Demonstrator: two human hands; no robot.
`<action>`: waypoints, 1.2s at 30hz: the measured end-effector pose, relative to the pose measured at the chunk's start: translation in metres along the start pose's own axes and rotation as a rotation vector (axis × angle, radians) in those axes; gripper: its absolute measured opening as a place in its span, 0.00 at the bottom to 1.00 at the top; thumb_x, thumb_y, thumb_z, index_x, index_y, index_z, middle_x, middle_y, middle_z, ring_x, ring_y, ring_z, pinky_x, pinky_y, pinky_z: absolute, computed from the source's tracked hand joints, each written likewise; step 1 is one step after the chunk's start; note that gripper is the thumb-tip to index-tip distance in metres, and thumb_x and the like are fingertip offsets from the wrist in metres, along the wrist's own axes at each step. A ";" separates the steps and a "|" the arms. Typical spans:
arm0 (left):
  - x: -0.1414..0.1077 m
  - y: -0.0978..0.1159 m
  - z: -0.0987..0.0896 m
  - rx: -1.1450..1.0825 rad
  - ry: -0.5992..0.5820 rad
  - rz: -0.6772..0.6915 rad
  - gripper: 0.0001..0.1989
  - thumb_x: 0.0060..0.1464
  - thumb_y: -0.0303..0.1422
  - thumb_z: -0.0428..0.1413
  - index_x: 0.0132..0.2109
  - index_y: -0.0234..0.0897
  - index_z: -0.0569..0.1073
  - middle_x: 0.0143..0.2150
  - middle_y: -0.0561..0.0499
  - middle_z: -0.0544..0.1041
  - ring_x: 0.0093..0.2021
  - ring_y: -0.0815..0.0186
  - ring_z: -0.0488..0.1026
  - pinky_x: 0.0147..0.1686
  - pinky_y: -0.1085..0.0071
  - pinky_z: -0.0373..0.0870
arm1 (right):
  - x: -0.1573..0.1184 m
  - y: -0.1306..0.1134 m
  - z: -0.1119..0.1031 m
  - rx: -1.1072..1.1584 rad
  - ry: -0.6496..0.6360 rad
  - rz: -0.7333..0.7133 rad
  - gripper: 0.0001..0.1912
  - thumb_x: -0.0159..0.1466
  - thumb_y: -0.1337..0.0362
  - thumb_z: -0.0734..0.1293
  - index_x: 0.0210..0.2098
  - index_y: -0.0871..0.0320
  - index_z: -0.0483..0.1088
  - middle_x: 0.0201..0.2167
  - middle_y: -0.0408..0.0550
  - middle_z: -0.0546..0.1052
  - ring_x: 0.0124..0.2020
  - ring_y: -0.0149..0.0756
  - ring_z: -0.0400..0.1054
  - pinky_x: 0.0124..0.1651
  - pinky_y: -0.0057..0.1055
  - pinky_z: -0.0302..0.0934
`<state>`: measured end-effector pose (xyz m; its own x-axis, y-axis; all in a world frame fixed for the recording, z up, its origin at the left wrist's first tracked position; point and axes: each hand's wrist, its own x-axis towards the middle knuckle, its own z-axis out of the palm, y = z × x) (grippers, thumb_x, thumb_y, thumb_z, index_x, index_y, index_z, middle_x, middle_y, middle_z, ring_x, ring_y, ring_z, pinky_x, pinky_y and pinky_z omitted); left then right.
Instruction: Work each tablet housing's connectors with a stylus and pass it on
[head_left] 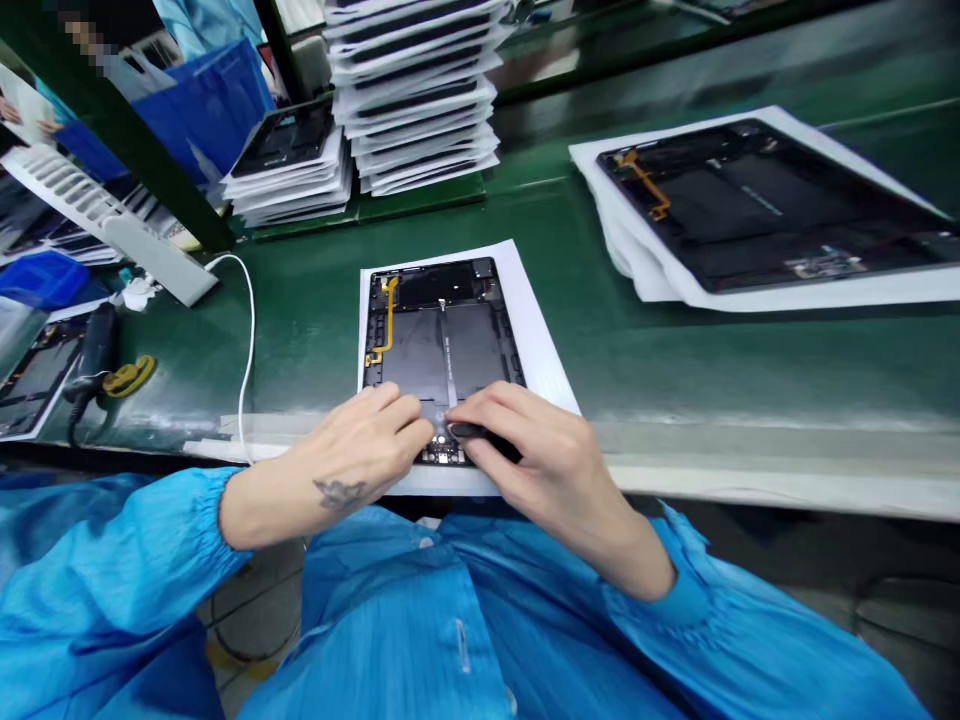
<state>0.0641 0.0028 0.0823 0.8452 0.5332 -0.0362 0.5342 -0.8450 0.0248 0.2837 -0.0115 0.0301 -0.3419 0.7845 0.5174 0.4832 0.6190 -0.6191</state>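
So the right hand (536, 440) has a slim black handheld tool (487, 436) pinched over the lower end of an open black tablet-like panel (469, 335), which sits on white sheets (532, 340) on the green surface (300, 320). Left hand's (371, 435) fingers are bunched at the panel's edge; can't tell if they're gripping anything.

Blue bin (206, 108), white cable (252, 330), yellow coil (130, 377), green post (146, 150)

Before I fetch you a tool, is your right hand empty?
No, the right hand has a black object in its fingers, at the near end of the opened device.
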 end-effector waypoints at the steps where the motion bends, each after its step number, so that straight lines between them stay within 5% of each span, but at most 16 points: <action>1: 0.000 -0.001 0.003 0.009 0.010 0.004 0.08 0.68 0.25 0.48 0.38 0.37 0.66 0.37 0.49 0.65 0.36 0.61 0.60 0.37 0.64 0.62 | 0.000 0.001 0.000 -0.008 -0.002 -0.010 0.09 0.68 0.73 0.62 0.40 0.57 0.73 0.37 0.48 0.78 0.38 0.37 0.74 0.42 0.33 0.68; 22: 0.002 0.006 -0.012 -0.112 -0.002 -0.109 0.10 0.72 0.29 0.44 0.42 0.35 0.68 0.38 0.50 0.68 0.39 0.63 0.64 0.40 0.66 0.67 | -0.002 0.004 -0.001 -0.098 -0.060 -0.099 0.11 0.67 0.75 0.61 0.40 0.60 0.74 0.35 0.48 0.76 0.36 0.38 0.71 0.38 0.32 0.64; 30: -0.006 0.008 0.003 0.116 0.077 -0.003 0.10 0.69 0.23 0.47 0.38 0.33 0.69 0.35 0.49 0.66 0.35 0.62 0.60 0.35 0.66 0.64 | -0.002 0.004 0.001 -0.098 -0.058 -0.096 0.10 0.68 0.74 0.61 0.39 0.61 0.74 0.36 0.49 0.76 0.37 0.38 0.70 0.38 0.32 0.63; 36: -0.002 0.015 -0.008 0.217 0.115 0.059 0.11 0.67 0.21 0.47 0.37 0.30 0.71 0.34 0.47 0.66 0.34 0.61 0.59 0.33 0.66 0.63 | -0.001 0.004 0.000 -0.130 -0.061 -0.108 0.10 0.67 0.74 0.61 0.38 0.60 0.73 0.34 0.48 0.75 0.35 0.37 0.68 0.37 0.32 0.60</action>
<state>0.0708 -0.0103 0.0907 0.8778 0.4734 0.0731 0.4782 -0.8570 -0.1922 0.2864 -0.0099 0.0268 -0.4443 0.7168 0.5374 0.5399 0.6929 -0.4779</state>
